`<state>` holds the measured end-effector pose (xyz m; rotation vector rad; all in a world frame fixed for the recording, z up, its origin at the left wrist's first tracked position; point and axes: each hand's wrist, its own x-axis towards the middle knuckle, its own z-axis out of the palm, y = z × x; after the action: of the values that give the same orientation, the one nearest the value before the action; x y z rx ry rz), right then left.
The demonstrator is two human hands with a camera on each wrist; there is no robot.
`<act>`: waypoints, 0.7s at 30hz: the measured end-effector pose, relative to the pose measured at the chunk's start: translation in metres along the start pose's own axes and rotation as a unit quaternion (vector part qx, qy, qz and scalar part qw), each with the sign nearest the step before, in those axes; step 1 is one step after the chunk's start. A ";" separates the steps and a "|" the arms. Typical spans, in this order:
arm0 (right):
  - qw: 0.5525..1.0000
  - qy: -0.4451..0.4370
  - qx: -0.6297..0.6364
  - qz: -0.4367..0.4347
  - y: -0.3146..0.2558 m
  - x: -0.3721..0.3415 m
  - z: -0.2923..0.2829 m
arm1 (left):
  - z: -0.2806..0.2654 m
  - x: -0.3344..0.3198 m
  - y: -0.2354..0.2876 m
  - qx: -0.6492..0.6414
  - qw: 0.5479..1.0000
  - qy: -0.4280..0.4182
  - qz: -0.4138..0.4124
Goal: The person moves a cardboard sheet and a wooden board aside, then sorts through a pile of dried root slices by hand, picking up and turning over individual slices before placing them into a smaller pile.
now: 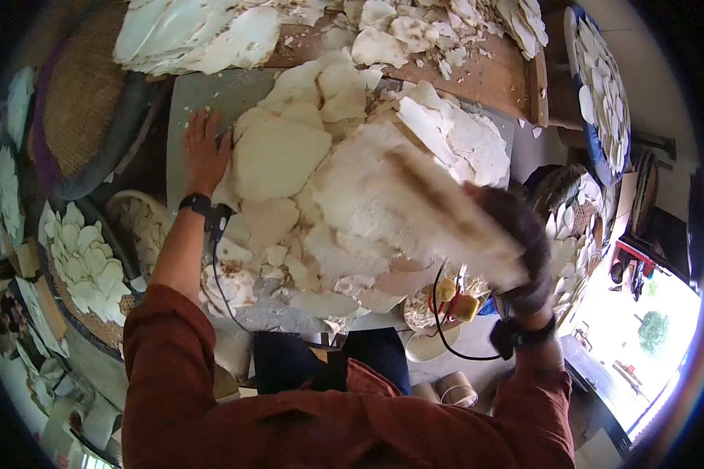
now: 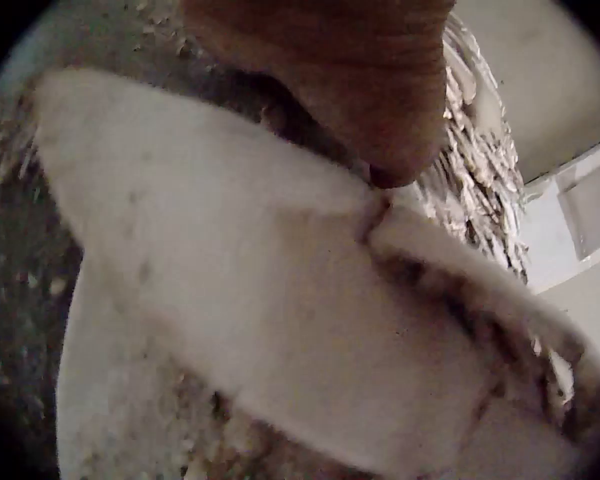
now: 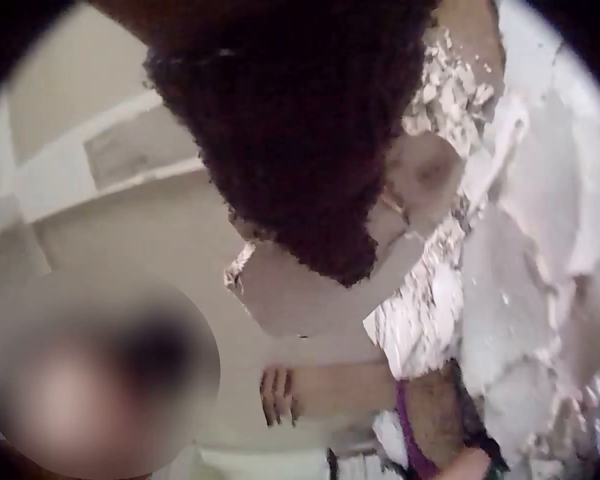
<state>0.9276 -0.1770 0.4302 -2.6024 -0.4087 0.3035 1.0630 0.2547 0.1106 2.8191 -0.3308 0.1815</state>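
White slab (image 1: 446, 219) gripped above the heap (image 1: 281, 160)

By the right hand (image 1: 518, 242), covered in a dark glove (image 1: 530, 227), the slab is gripped at its right end; how each finger is set cannot be told, as glove and slab are blurred. The slab is held tilted over the heap, perhaps so that its broad face can be swung without being caught on the layers below. The glove is probably worn against rough edges.

The left hand (image 1: 207, 152) is laid flat on the table (image 1: 203, 90), just beside the heap, its fingers straight and a little apart, with nothing held; support for the leaning body is likely given there.

At the far side, more pieces (image 1: 235, 39) are stacked on and around a wooden board (image 1: 508, 86). Slices (image 1: 86, 258) are laid overlapping in a basket (image 1: 105, 332) at left, presumably kept apart from the heap.
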 end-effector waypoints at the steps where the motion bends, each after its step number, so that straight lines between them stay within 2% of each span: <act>1: 0.997 -0.023 -0.034 -0.062 -0.018 0.002 0.010 | 0.000 0.000 -0.009 -0.020 1.000 -0.010 0.007; 3: 0.990 -0.014 -0.049 -0.134 -0.045 0.004 0.040 | -0.013 -0.003 -0.014 -0.110 0.994 -0.012 0.002; 4: 0.986 -0.018 -0.081 -0.145 -0.049 -0.002 0.063 | -0.033 -0.006 -0.004 -0.200 0.978 -0.029 -0.046; 6: 0.980 0.015 -0.123 -0.158 -0.064 -0.010 0.095 | -0.076 -0.014 0.018 -0.372 0.916 -0.061 -0.139; 7: 0.982 0.014 -0.116 -0.151 -0.068 -0.012 0.100 | -0.074 -0.026 0.019 -0.412 0.901 -0.024 -0.132; 9: 0.986 0.009 -0.101 -0.136 -0.078 -0.017 0.104 | -0.109 -0.059 0.050 -0.476 0.866 -0.019 -0.150; 11: 0.993 -0.019 -0.066 -0.091 -0.089 -0.019 0.096 | -0.130 -0.098 0.074 -0.507 0.826 -0.091 -0.229; 12: 0.996 -0.033 -0.050 -0.068 -0.092 -0.021 0.091 | -0.133 -0.121 0.089 -0.424 0.890 -0.085 -0.145; 13: 0.994 -0.071 -0.053 -0.069 -0.091 -0.023 0.084 | -0.152 -0.140 0.123 -0.575 0.764 -0.099 -0.274; 14: 0.995 -0.069 -0.044 -0.061 -0.091 -0.024 0.082 | -0.135 -0.165 0.134 -0.595 0.741 -0.119 -0.289; 15: 0.996 -0.066 -0.036 -0.053 -0.091 -0.025 0.083 | -0.148 -0.173 0.152 -0.610 0.691 -0.187 -0.341; 16: 0.997 -0.063 -0.027 -0.045 -0.089 -0.025 0.085 | -0.139 -0.190 0.165 -0.676 0.618 -0.195 -0.352; 17: 0.998 -0.054 -0.031 -0.032 -0.084 -0.025 0.092 | -0.148 -0.189 0.180 -0.692 0.576 -0.244 -0.361; 20: 0.997 0.068 -0.032 0.016 -0.086 -0.016 0.100 | -0.155 -0.183 0.217 -0.731 0.528 -0.238 -0.360; 21: 0.993 0.088 -0.074 0.016 -0.084 -0.013 0.102 | -0.153 -0.179 0.219 -0.724 0.542 -0.241 -0.351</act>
<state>0.8673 -0.0677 0.3860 -2.7552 -0.3388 0.0536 0.8225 0.1349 0.2881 1.0357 0.4325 -0.7277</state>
